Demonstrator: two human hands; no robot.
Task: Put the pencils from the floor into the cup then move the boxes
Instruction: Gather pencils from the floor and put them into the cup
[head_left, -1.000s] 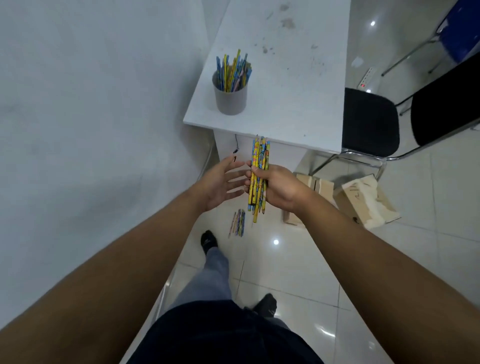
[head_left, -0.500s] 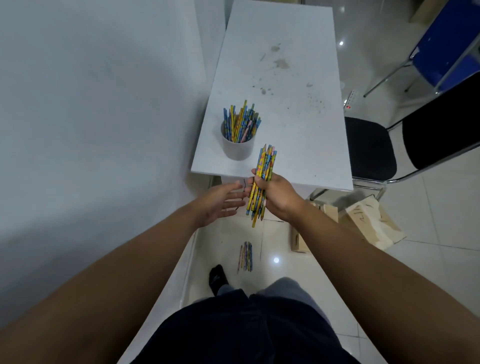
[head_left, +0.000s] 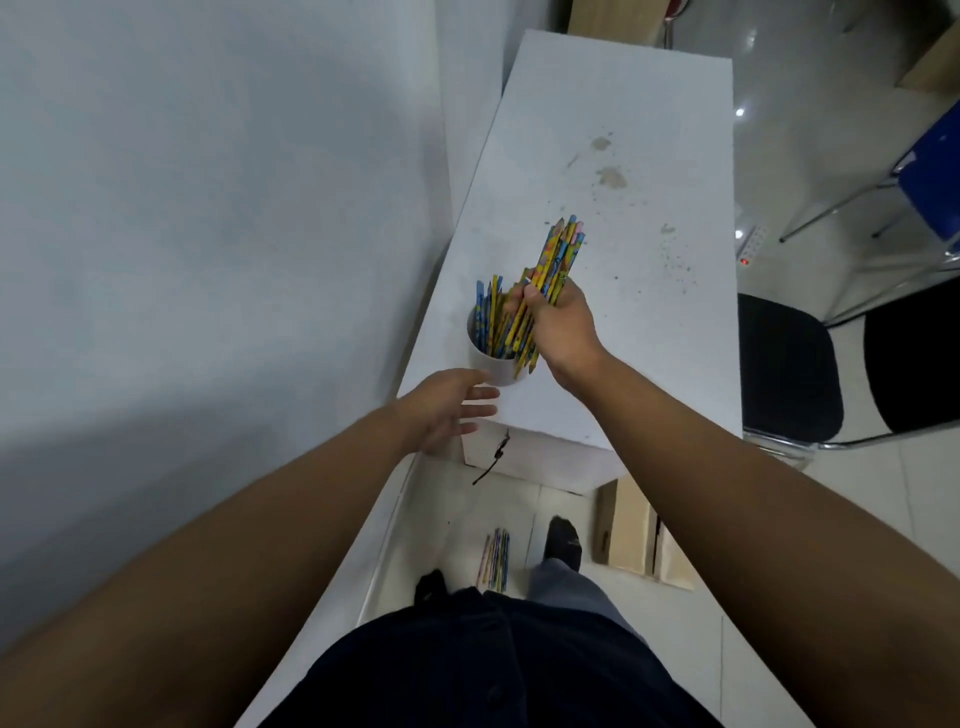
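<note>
Over the cup (head_left: 493, 370), a pencil bundle (head_left: 560, 257) is gripped, tilted, by the right hand (head_left: 560, 328), lower tips by the rim. The left hand (head_left: 445, 406) is held slack, fingers straight, just beside the cup on the table (head_left: 654, 322). More pencils (head_left: 496, 558) are seen on the floor (head_left: 452, 519).

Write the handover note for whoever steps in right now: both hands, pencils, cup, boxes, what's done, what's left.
Right hand grips a pencil bundle over the cup, not released.
Left hand is open, beside the cup on the table.
Done: the cup already holds many pencils.
Left: drop this bundle in; fetch the floor pencils between the feet; then move the cardboard boxes on the floor by the table.
</note>
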